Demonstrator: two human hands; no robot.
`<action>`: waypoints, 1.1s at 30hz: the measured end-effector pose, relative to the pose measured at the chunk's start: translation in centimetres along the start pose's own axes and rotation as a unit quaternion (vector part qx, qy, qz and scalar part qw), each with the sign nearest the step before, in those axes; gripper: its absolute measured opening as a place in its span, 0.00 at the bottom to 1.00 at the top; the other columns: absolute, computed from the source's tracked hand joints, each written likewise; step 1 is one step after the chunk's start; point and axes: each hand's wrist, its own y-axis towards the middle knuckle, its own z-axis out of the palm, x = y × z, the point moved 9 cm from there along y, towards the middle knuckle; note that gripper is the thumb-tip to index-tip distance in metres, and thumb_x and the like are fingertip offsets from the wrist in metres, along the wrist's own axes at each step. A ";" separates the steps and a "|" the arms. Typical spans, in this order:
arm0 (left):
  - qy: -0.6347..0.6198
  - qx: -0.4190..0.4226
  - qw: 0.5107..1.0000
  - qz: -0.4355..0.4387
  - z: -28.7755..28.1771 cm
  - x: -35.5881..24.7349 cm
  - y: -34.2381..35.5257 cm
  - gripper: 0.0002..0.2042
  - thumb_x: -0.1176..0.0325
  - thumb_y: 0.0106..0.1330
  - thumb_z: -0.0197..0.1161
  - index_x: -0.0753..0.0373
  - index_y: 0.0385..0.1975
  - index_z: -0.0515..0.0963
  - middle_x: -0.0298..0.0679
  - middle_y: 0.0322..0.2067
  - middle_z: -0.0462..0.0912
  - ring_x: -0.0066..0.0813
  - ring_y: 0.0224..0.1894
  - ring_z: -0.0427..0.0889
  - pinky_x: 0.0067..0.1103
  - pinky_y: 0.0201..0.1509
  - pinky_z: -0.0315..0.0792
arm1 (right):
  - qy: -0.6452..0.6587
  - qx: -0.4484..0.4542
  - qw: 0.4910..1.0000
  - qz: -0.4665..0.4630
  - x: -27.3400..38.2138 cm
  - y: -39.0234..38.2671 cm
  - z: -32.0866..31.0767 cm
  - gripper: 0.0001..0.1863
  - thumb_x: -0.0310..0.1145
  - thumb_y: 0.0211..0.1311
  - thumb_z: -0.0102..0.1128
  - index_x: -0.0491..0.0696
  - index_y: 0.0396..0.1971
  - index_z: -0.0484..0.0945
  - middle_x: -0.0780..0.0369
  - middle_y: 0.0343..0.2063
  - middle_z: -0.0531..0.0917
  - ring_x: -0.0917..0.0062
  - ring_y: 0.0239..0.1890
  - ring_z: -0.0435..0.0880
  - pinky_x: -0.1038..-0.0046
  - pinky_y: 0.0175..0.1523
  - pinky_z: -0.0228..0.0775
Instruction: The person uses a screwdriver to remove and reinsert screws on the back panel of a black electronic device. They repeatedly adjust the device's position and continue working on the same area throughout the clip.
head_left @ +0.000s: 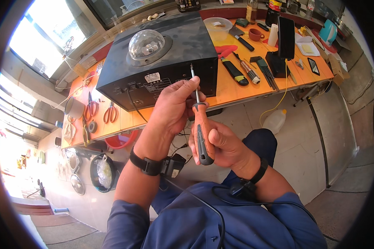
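A screwdriver (203,139) with an orange and black handle is held between my two hands in front of a black box-shaped device (178,41). My right hand (226,143) wraps round the handle, thumb along its side. Around the metal shaft, the fingers of my left hand (176,97) are pinched. The tip points away from me, towards the upper right part of the device's near panel; whether it touches cannot be made out. A clear faceted dome (146,45) sits on top of the device. A black cable (131,97) comes out of the near panel.
On the orange table (232,93), scissors (110,113) and tape lie left of the device. To its right are a utility knife (235,72), a cleaver (242,39), a brown cup (256,34) and a phone on a stand (286,39). A black bin (102,172) stands on the floor.
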 end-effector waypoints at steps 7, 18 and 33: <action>-0.009 0.006 1.000 0.006 -0.1 0.2 0.3 0.13 0.59 0.74 0.61 0.65 0.41 0.76 0.40 0.32 0.83 0.31 0.33 0.85 0.23 0.37 0.80 | -0.119 -0.118 0.986 0.014 0.0 -0.4 -2.1 0.31 0.56 0.57 0.73 0.44 0.44 0.72 0.62 0.31 0.76 0.79 0.29 0.77 0.78 0.32 0.73; -0.123 -0.095 0.987 0.045 -0.6 -0.2 3.1 0.09 0.64 0.71 0.65 0.61 0.43 0.77 0.39 0.38 0.84 0.33 0.40 0.86 0.26 0.40 0.82 | -0.212 -0.193 0.958 -0.002 3.4 -4.2 -4.4 0.15 0.40 0.63 0.66 0.45 0.41 0.76 0.68 0.29 0.75 0.86 0.31 0.73 0.81 0.39 0.66; -0.235 -0.088 0.967 0.045 1.6 0.2 2.8 0.08 0.65 0.77 0.51 0.63 0.42 0.73 0.41 0.38 0.82 0.35 0.37 0.84 0.29 0.40 0.81 | -0.233 -0.217 0.947 -0.049 4.2 -5.3 -5.3 0.21 0.50 0.65 0.65 0.46 0.35 0.73 0.68 0.17 0.73 0.84 0.21 0.71 0.80 0.29 0.65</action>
